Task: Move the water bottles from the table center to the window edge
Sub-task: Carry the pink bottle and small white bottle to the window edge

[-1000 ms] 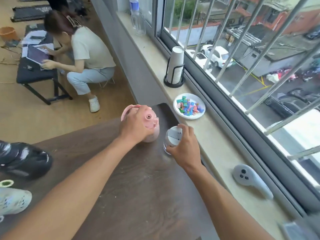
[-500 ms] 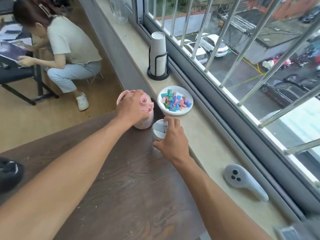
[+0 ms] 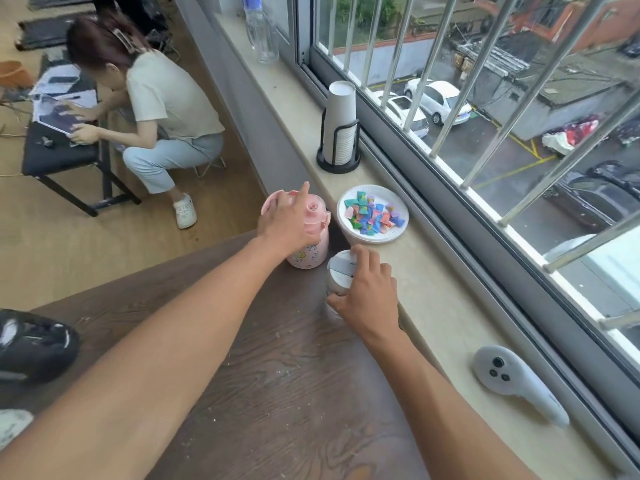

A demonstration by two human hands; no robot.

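Both forearms reach forward over the dark bench (image 3: 277, 393) toward its window-side corner. The left hand (image 3: 287, 223) lies loosely on the pink bottle (image 3: 310, 244), fingers spread, forefinger lifted, not clasping. Right of it, the right hand (image 3: 367, 296) grips the clear bottle (image 3: 337, 271) from above. A plate (image 3: 373, 216) of coloured pieces sits on the sill (image 3: 450, 323) just beyond.

Even daylight enters through the window (image 3: 485, 140) on the right; overcast, soft, no hard shadows. Pale sill (image 3: 450, 334) bright, dark table (image 3: 277, 393) shows faint sheen. Wide-angle bending at edges (bars and sill lines curve). Slight softness overall; near forearms and left-edge objects blurred.
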